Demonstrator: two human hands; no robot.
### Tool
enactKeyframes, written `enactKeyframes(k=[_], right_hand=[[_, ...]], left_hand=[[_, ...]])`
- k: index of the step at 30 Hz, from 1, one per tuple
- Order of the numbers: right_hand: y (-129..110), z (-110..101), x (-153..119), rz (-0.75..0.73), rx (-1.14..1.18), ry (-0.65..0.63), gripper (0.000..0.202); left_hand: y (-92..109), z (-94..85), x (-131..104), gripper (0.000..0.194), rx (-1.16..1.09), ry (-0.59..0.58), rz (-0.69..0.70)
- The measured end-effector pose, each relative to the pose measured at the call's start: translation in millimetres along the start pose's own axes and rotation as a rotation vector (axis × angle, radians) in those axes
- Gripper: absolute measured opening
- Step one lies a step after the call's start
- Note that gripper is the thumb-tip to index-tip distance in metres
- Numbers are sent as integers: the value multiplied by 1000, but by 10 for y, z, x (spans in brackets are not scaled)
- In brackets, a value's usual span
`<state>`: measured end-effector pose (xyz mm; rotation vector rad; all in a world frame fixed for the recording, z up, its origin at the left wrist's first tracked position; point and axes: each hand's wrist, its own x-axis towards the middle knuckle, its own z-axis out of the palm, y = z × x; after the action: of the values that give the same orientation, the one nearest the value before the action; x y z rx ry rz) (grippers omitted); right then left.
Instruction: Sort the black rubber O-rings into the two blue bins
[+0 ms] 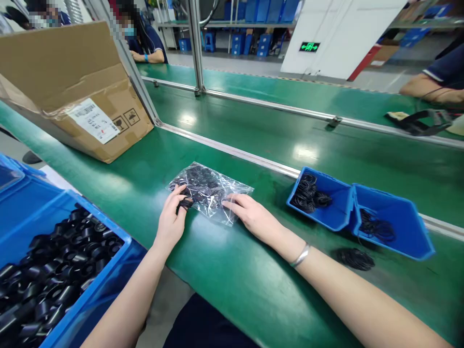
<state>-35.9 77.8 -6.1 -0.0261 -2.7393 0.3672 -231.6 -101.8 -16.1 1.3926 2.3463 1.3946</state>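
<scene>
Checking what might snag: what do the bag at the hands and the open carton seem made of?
Bag: thin, glossy plastic film, most likely; it is see-through, with wrinkles and sharp glints. Carton: probably cardboard, matte and brown, with creased, folded panels.

The near tabletop is glossy green, the rail across it silver-grey. The transparent bag has white glints over its black contents; the bands at its near left edge are black. To the right, two bins are solid blue, and the coil near them is black. To the left, the crate is blue, its glossy parts black. The far-left carton is brown, its white label printed in black.
</scene>
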Motion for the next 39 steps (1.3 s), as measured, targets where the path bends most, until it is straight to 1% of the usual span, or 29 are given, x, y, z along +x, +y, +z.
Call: enactKeyframes(k=[5, 8, 11, 20, 25, 29, 34, 37, 39], right_hand=[[30, -62, 256, -134, -198, -184, 38], [-1, -138, 362, -172, -262, -280, 41], [-27, -207, 411, -168, -281, -342, 39], [-78, -306, 487, -119, -359, -478, 18], [-84, -355, 464, -96, -413, -545, 24], [-40, -335, 425, -101, -434, -567, 24], [12, -261, 392, -87, -388, -543, 21], [-3, -304, 356, -126, -395, -498, 24], [-25, -379, 298, -106, -328, -438, 22]], left_hand=[[19, -4, 19, 17, 24, -45, 7], [20, 1, 26, 17, 34, -53, 9], [19, 10, 34, 18, 37, -59, 19], [24, 11, 53, 16, 64, -70, 42], [7, 13, 53, 17, 67, -73, 59], [-24, 23, 49, 16, 74, -69, 67], [-36, 26, 48, 16, 85, -74, 80], [-28, 26, 49, 16, 96, -79, 83], [-23, 26, 50, 15, 104, -81, 85]])
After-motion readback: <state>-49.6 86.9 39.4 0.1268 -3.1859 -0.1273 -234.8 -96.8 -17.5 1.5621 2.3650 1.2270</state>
